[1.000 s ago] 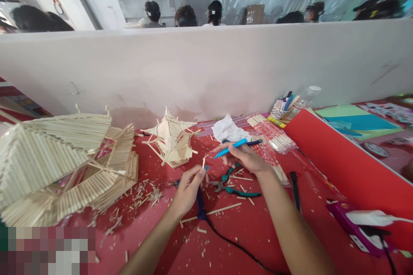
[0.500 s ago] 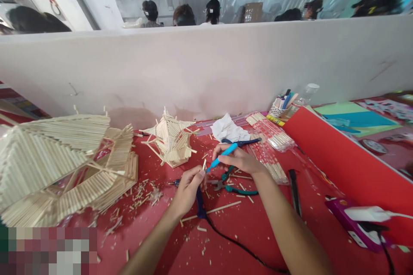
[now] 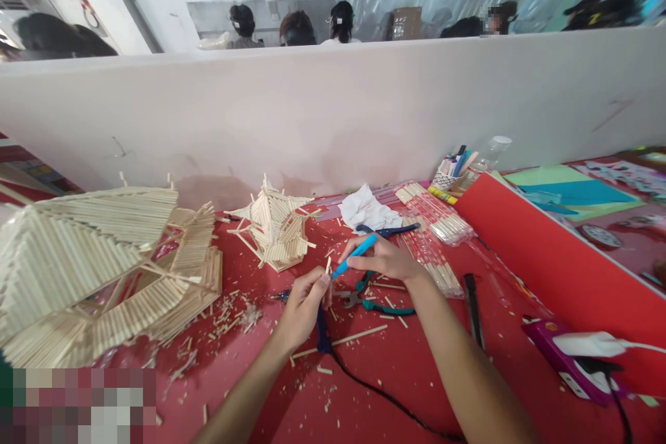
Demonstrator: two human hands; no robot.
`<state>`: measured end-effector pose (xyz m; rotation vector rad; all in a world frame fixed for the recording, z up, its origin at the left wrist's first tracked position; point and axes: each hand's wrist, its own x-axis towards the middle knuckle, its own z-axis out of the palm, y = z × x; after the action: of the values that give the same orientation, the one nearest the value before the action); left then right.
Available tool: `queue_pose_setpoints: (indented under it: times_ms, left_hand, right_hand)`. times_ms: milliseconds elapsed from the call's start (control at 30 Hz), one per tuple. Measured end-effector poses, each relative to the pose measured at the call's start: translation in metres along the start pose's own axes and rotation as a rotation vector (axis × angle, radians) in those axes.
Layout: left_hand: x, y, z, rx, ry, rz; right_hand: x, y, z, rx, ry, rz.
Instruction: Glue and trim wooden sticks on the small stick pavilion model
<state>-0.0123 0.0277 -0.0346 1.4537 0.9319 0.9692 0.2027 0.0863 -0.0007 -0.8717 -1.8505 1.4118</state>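
Near the middle of the table, my left hand [image 3: 303, 300] pinches a short pale wooden stick [image 3: 328, 264] that points upward. My right hand [image 3: 389, 259] grips a bright blue pen-like tool [image 3: 359, 254], its lower end close to the stick; whether they touch I cannot tell. Under my left hand lies a dark blue hot glue gun [image 3: 323, 334], partly hidden, with a black cord. Teal-handled pliers [image 3: 388, 308] rest below my right hand. Behind that hand is a navy-handled tool [image 3: 403, 229]. A small stick-built roof model [image 3: 278, 229] stands beyond my left hand.
A larger stick-built model [image 3: 88, 257] fills the left. Packs of sticks [image 3: 437, 211], white tissue [image 3: 368, 209] and a pen cup [image 3: 448, 173] sit behind. On the right are a red board [image 3: 562, 257] and a purple power strip [image 3: 567, 364]. A pale partition [image 3: 312, 111] runs across the back.
My right hand and the blue tool have shifted slightly left and down, the tool's end nearer the stick. My left hand keeps its hold on the stick, almost unmoved.
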Motion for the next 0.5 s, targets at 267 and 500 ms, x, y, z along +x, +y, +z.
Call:
queue_pose_setpoints:
  times_ms: [267,500]
  left_hand:
    - [-0.0009,0.0057,0.0039,0.073,0.045,-0.018]
    - [-0.0034,0.0077,0.0081,0.087,0.027,0.03]
  right_hand:
    - [0.0032,0.0044,0.0034,0.011,-0.033,-0.037]
    - [-0.0044,0.0095,-0.0006,0.039,-0.226,0.052]
